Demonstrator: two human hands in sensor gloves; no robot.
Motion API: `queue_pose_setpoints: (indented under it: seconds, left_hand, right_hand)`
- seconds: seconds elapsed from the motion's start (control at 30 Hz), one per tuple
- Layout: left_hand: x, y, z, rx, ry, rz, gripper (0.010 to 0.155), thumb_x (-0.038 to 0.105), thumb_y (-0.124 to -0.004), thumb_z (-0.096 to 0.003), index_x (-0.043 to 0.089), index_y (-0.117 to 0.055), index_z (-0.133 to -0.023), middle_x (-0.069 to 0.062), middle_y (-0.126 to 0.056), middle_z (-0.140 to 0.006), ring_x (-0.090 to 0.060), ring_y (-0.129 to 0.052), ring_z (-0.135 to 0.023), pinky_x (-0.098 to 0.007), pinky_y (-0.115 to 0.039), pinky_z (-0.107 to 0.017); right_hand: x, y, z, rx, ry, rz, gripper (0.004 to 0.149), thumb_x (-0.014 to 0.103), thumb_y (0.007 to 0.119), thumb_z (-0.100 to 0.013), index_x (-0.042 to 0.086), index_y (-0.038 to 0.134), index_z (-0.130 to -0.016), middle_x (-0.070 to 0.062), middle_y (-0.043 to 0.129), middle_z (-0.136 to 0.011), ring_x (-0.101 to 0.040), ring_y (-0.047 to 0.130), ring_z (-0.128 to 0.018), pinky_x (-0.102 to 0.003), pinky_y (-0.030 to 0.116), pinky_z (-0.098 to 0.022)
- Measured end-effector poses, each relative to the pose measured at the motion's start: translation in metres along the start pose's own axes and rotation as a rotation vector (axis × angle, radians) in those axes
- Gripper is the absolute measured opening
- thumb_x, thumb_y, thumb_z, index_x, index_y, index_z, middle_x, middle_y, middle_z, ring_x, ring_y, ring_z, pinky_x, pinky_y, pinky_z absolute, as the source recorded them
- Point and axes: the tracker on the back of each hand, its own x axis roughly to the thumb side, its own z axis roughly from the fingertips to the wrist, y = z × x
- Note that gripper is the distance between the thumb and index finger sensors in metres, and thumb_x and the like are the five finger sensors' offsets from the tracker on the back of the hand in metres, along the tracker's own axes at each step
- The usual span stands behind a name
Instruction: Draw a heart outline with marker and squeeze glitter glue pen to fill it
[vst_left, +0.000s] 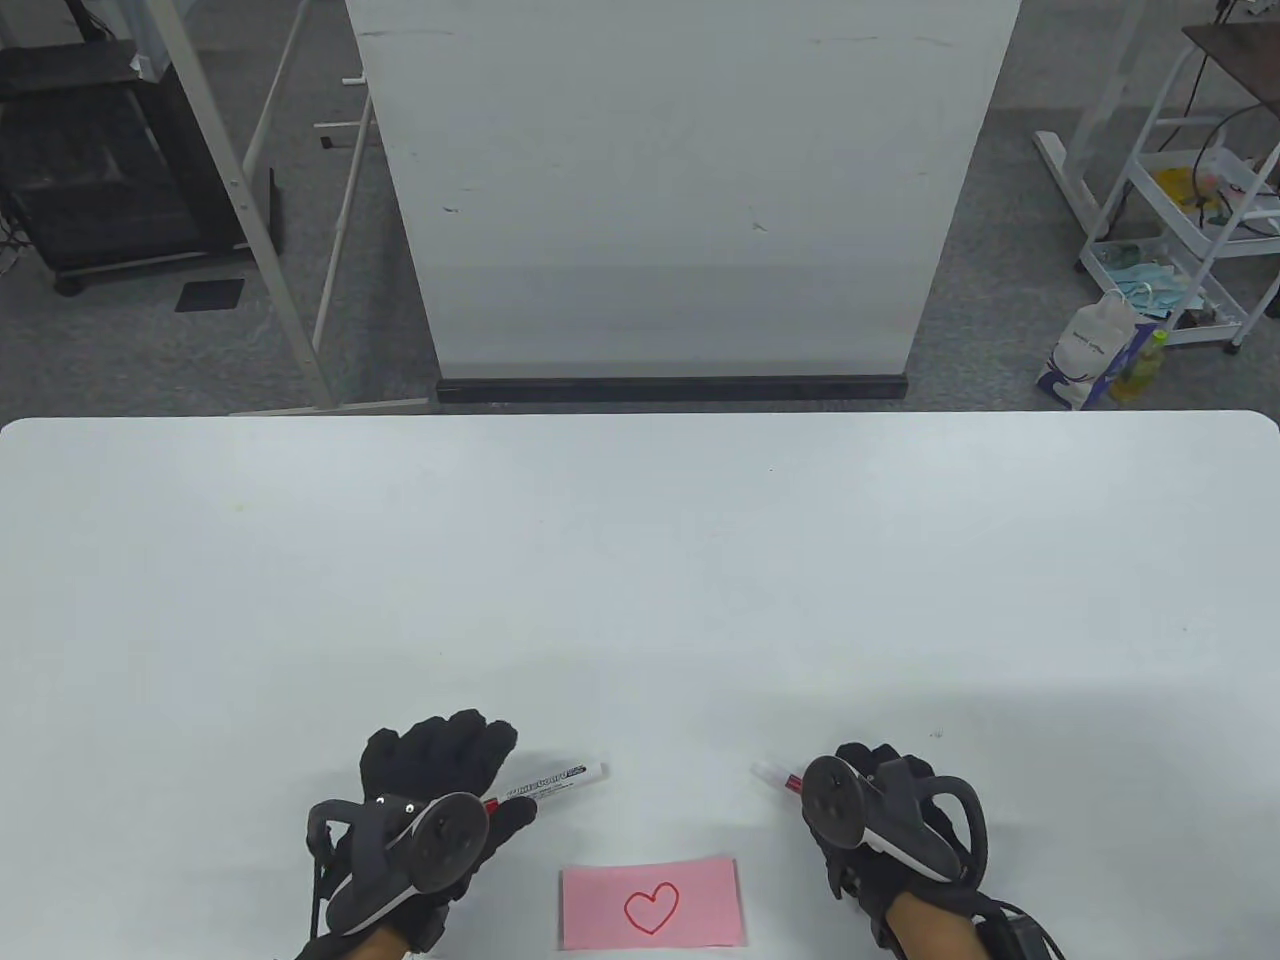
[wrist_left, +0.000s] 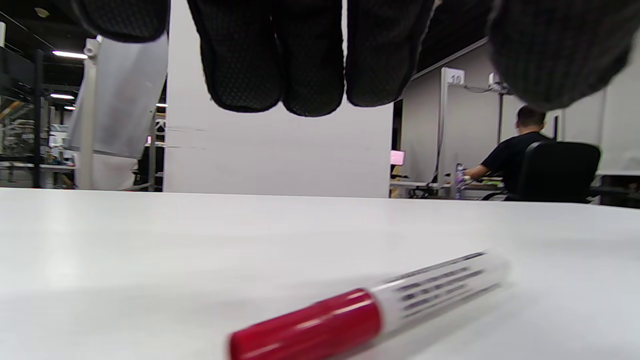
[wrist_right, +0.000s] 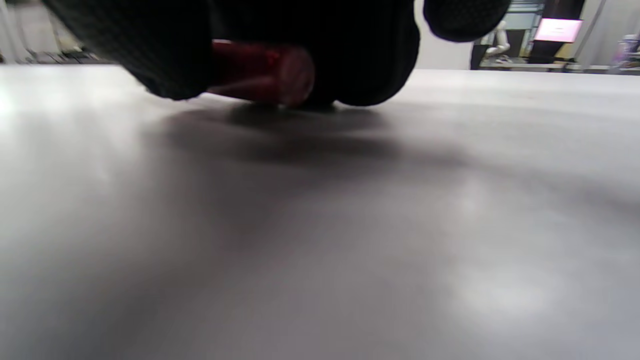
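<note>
Heart outline (vst_left: 651, 907) is drawn; marker (vst_left: 548, 785) lies under your spread left hand (vst_left: 440, 790); your right hand (vst_left: 880, 810) pinches probably the glitter glue pen (vst_left: 776, 775); filling remains.

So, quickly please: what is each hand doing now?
Left hand: open, fingers above the marker lying on the table, not gripping.
Right hand: holds a red-and-white pen.

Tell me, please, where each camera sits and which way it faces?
Table view: above, looking down; left hand, right hand, pink paper with heart.
Left wrist view: low over the table, facing ahead; fingertips hang above the marker.
Right wrist view: near the tabletop; fingers around a red pen.
Shared: the marker, white table.
</note>
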Motion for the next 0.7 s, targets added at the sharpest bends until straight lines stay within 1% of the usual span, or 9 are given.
queue_pose_setpoints:
  seconds: [0.07, 0.13, 0.17, 0.23, 0.4, 0.5, 0.7]
  left_hand:
    - [0.012, 0.0, 0.003, 0.023, -0.049, 0.034, 0.066, 0.064, -0.08, -0.0391, 0.034, -0.075, -0.098, -0.004, -0.079, -0.105, -0.034, -0.083, -0.091, -0.069, -0.057, -0.07]
    - [0.026, 0.0, 0.006, 0.042, -0.103, 0.046, 0.064, 0.061, -0.082, -0.0396, 0.041, -0.071, -0.099, -0.003, -0.081, -0.103, -0.032, -0.086, -0.088, -0.067, -0.06, -0.069]
    - [0.03, 0.0, 0.007, 0.046, -0.121, 0.045, 0.064, 0.06, -0.083, -0.0396, 0.042, -0.07, -0.099, -0.003, -0.082, -0.103, -0.032, -0.087, -0.087, -0.066, -0.061, -0.068]
    - [0.045, 0.0, 0.012, 0.071, -0.175, 0.033, 0.063, 0.058, -0.084, -0.0394, 0.042, -0.07, -0.099, -0.002, -0.083, -0.101, -0.031, -0.089, -0.084, -0.064, -0.063, -0.068]
    - [0.064, -0.004, 0.016, 0.083, -0.234, 0.054, 0.065, 0.056, -0.086, -0.0391, 0.038, -0.071, -0.099, -0.002, -0.085, -0.098, -0.029, -0.091, -0.081, -0.062, -0.066, -0.066]
    - [0.069, -0.008, 0.018, 0.077, -0.259, 0.089, 0.062, 0.056, -0.086, -0.0389, 0.036, -0.075, -0.097, 0.0, -0.088, -0.095, -0.028, -0.093, -0.077, -0.061, -0.067, -0.066]
    - [0.08, -0.016, 0.02, 0.071, -0.319, 0.115, 0.053, 0.054, -0.086, -0.0392, 0.037, -0.081, -0.09, 0.003, -0.094, -0.086, -0.025, -0.097, -0.071, -0.058, -0.071, -0.064]
  right_hand:
    - [0.007, -0.006, 0.004, -0.028, -0.06, -0.072, 0.046, 0.045, 0.081, -0.043, 0.022, 0.08, -0.083, -0.013, 0.082, -0.089, -0.033, 0.088, -0.069, -0.062, 0.06, -0.062]
    - [0.02, -0.013, 0.009, -0.061, -0.137, -0.138, 0.046, 0.046, 0.081, -0.043, 0.023, 0.08, -0.083, -0.013, 0.084, -0.088, -0.032, 0.092, -0.068, -0.061, 0.061, -0.063]
    - [0.024, -0.015, 0.01, -0.076, -0.156, -0.15, 0.046, 0.045, 0.081, -0.043, 0.023, 0.079, -0.083, -0.013, 0.085, -0.088, -0.031, 0.093, -0.067, -0.061, 0.061, -0.063]
    - [0.04, -0.022, 0.016, -0.128, -0.237, -0.159, 0.046, 0.046, 0.081, -0.043, 0.024, 0.079, -0.083, -0.012, 0.087, -0.086, -0.028, 0.098, -0.064, -0.06, 0.062, -0.064]
    - [0.068, -0.026, 0.03, -0.148, -0.372, -0.151, 0.045, 0.046, 0.081, -0.043, 0.025, 0.079, -0.083, -0.01, 0.091, -0.082, -0.025, 0.102, -0.059, -0.058, 0.063, -0.065]
    - [0.076, -0.026, 0.035, -0.148, -0.417, -0.142, 0.045, 0.046, 0.081, -0.043, 0.025, 0.08, -0.083, -0.009, 0.092, -0.08, -0.024, 0.102, -0.058, -0.057, 0.064, -0.064]
    - [0.088, -0.026, 0.043, -0.144, -0.494, -0.144, 0.045, 0.046, 0.081, -0.043, 0.024, 0.08, -0.083, -0.009, 0.093, -0.076, -0.022, 0.101, -0.053, -0.058, 0.064, -0.064]
